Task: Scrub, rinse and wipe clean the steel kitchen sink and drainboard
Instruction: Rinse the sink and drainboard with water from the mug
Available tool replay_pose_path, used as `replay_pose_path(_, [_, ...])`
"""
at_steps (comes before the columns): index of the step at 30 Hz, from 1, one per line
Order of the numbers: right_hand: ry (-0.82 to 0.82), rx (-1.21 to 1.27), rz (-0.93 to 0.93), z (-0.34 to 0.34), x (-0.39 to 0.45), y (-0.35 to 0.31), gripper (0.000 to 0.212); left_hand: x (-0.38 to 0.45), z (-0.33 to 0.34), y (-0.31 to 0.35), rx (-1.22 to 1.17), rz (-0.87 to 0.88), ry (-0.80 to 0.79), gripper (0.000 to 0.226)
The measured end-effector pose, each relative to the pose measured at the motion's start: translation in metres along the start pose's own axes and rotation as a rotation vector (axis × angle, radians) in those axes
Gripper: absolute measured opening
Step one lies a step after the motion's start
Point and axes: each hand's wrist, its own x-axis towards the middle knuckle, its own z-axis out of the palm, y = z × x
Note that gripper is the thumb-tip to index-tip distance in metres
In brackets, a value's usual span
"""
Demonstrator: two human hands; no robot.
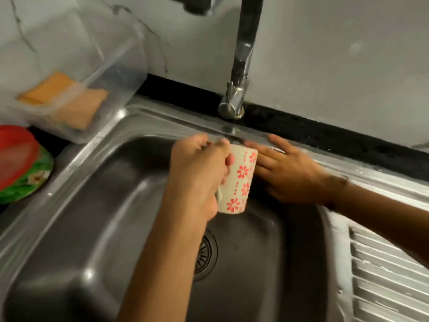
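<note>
Left hand [197, 173] grips floral cup [239, 180] over sink [97, 205]; right hand [290, 173], fingers straight, apparently presses the back rim.

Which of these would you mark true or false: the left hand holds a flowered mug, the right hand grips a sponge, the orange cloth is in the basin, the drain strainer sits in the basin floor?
1. The left hand holds the cream mug with red flowers over the steel sink basin. True.
2. The right hand grips a sponge. False: it lies flat, fingers straight, on the sink's back rim.
3. The orange cloth lies in the basin. False: it sits in the clear plastic tub at the left.
4. The round drain strainer sits in the basin floor. True.
</note>
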Motion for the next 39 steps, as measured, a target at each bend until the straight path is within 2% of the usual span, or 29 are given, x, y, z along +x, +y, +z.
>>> replay_pose_path(2, [0.131, 0.004, -0.054, 0.004, 0.059, -0.007, 0.055, 0.005, -0.009, 0.006, 0.009, 0.032, 0.015, 0.026])
replay_pose_path(3, [0.221, 0.092, -0.026, -0.002, 0.086, -0.010, 0.050, 0.005, -0.014, 0.010, 0.015, 0.055, 0.027, 0.028])
replay_pose_path(4, [0.226, 0.176, 0.029, -0.005, 0.101, -0.011, 0.050, 0.005, -0.018, 0.014, 0.018, 0.077, 0.035, 0.029])
replay_pose_path(5, [0.218, 0.240, 0.085, -0.010, 0.107, -0.016, 0.049, 0.006, -0.022, 0.017, 0.022, 0.099, 0.045, 0.029])
replay_pose_path(6, [0.151, 0.233, 0.055, -0.014, 0.106, -0.019, 0.048, 0.006, -0.026, 0.019, 0.019, 0.116, 0.061, 0.027])
replay_pose_path(8, [-0.013, 0.084, -0.032, -0.012, 0.087, -0.014, 0.048, 0.007, -0.039, 0.020, -0.041, 0.138, 0.078, 0.017])
replay_pose_path(10, [-0.058, -0.036, -0.035, -0.003, 0.059, -0.005, 0.058, 0.012, -0.052, 0.015, -0.112, 0.127, 0.088, 0.031])
replay_pose_path(12, [-0.020, 0.006, -0.020, 0.002, 0.045, -0.003, 0.073, 0.016, -0.064, 0.007, -0.168, 0.146, 0.115, 0.040])
replay_pose_path(14, [-0.064, -0.022, 0.006, 0.005, 0.060, -0.006, 0.081, 0.017, -0.074, 0.003, -0.200, 0.167, 0.156, 0.034])
replay_pose_path(16, [-0.072, -0.018, 0.055, 0.008, 0.102, -0.019, 0.074, 0.016, -0.084, 0.001, -0.195, 0.165, 0.193, 0.025])
replay_pose_path(18, [-0.059, 0.096, 0.137, 0.008, 0.163, -0.031, 0.062, 0.016, -0.093, 0.000, -0.146, 0.160, 0.188, 0.020])
replay_pose_path(21, [-0.130, 0.140, 0.203, 0.001, 0.220, -0.045, 0.061, 0.008, -0.112, 0.001, -0.054, 0.184, 0.191, 0.020])
replay_pose_path(26, [-0.019, 0.025, 0.283, 0.001, 0.138, -0.046, 0.063, 0.007, -0.139, 0.000, -0.051, 0.153, 0.121, 0.028])
replay_pose_path(28, [-0.011, 0.023, 0.366, 0.000, 0.139, -0.055, 0.064, 0.012, -0.144, -0.003, -0.053, 0.160, 0.115, 0.030])
replay_pose_path(31, [-0.083, 0.144, 0.420, -0.002, 0.207, -0.068, 0.064, 0.012, -0.152, -0.005, 0.000, 0.181, 0.129, 0.030])
replay_pose_path(34, [-0.157, 0.252, 0.489, -0.009, 0.257, -0.086, 0.079, 0.003, -0.165, -0.003, 0.058, 0.196, 0.161, 0.033])
replay_pose_path(37, [-0.066, 0.468, 0.401, -0.013, 0.236, -0.123, 0.081, -0.009, -0.175, -0.003, 0.090, 0.169, 0.195, 0.038])
replay_pose_path(39, [-0.074, 0.650, 0.357, -0.018, 0.225, -0.143, 0.078, -0.012, -0.178, -0.002, 0.130, 0.146, 0.215, 0.035])
